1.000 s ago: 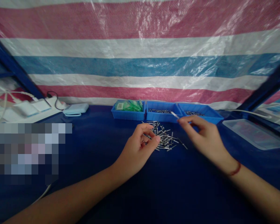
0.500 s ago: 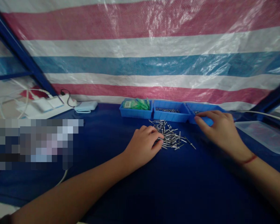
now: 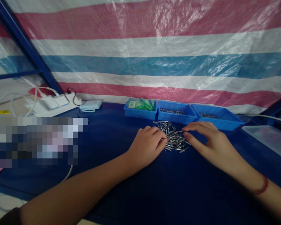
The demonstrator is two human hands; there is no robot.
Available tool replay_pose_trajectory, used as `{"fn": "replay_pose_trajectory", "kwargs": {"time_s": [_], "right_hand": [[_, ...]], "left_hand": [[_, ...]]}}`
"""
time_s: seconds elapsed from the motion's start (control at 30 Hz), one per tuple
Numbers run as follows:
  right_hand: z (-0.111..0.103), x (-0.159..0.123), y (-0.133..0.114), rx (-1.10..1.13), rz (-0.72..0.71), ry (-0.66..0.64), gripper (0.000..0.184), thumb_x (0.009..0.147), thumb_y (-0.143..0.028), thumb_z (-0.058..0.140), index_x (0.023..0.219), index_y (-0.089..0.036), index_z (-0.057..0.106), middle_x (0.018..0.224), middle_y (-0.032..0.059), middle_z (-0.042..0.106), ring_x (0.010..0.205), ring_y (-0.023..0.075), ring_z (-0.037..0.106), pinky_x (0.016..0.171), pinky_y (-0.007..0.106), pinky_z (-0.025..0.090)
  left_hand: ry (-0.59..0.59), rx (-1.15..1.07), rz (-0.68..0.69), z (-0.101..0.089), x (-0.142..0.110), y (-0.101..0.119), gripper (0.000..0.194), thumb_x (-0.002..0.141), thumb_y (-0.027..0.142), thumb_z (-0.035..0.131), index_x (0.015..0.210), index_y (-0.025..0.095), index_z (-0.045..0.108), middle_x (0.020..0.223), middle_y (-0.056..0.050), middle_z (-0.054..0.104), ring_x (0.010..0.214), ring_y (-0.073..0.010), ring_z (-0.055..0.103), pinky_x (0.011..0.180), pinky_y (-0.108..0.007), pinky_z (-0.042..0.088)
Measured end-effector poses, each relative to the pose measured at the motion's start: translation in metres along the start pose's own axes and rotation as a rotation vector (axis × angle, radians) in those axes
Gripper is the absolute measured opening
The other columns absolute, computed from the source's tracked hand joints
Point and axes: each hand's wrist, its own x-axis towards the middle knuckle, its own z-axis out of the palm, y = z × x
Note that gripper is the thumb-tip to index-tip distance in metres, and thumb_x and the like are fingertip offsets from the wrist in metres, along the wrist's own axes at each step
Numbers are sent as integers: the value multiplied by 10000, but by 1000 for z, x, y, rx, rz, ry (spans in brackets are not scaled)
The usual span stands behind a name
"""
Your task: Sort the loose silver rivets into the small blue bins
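Note:
A pile of silvery blind rivets point(image 3: 174, 137) lies loose on the dark blue tabletop point(image 3: 150, 190). At its left edge rests my left hand point(image 3: 146, 145), its fingers curled and the thumb close against the index finger; whatever is between them is hidden. My right hand point(image 3: 209, 143) hovers at the pile's right edge, thumb and fingers apart, with nothing visible between them. Behind the pile, a blue bin point(image 3: 176, 118) in the middle and another blue bin point(image 3: 229, 125) on the right both contain rivets.
A third blue bin point(image 3: 140, 115) holds green packets point(image 3: 146, 105). At right lies a clear plastic lid or tray point(image 3: 269, 137). On the left are a white power strip point(image 3: 53, 106) with cables and a pale blue device point(image 3: 91, 105). Striped sheeting point(image 3: 140, 65) hangs behind.
My right hand has moved from over the right bin down and left to the pile's edge. My left hand stays at the pile, thumb now closer to its fingers. The view has shifted slightly.

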Motion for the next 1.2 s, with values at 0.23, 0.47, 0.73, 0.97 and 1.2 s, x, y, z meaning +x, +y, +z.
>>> {"fn": "replay_pose_trajectory", "kwargs": {"time_s": [0.23, 0.47, 0.73, 0.97, 1.2], "right_hand": [[4, -5, -18, 97, -112, -118, 183, 827, -303, 579, 967, -213, 654, 953, 74, 653, 938, 232, 576, 799, 396, 463], [8, -5, -21, 184, -82, -153, 110, 836, -262, 558, 882, -243, 657, 922, 53, 665, 917, 220, 587, 781, 390, 481], [6, -8, -29, 290, -61, -172, 138, 832, -245, 556, 940, -250, 641, 961, 55, 673, 944, 216, 597, 803, 390, 493], [9, -9, -33, 415, 10, -165, 112, 858, -258, 544, 891, -253, 652, 946, 41, 682, 872, 177, 628, 760, 323, 512], [9, -10, -34, 427, 26, -161, 154, 859, -262, 545, 948, -262, 671, 940, 37, 684, 855, 181, 631, 738, 324, 515]], "left_hand": [[39, -164, 5, -2, -1, 6, 138, 927, 269, 445, 905, 196, 560, 876, 1, 640, 825, -162, 563, 739, -297, 364], [97, -314, -1, -4, -2, 11, 115, 918, 263, 463, 911, 199, 559, 876, -3, 642, 835, -154, 583, 765, -289, 393], [170, -448, -18, -6, -1, 13, 97, 904, 228, 477, 859, 190, 554, 849, -9, 625, 820, -146, 578, 786, -273, 426], [159, -575, -44, -3, -3, 16, 139, 872, 237, 523, 1000, 184, 524, 894, -14, 633, 825, -138, 591, 776, -264, 443], [141, -601, -92, -4, -2, 17, 79, 859, 235, 536, 885, 186, 593, 851, -9, 647, 775, -137, 584, 716, -254, 456]]}}
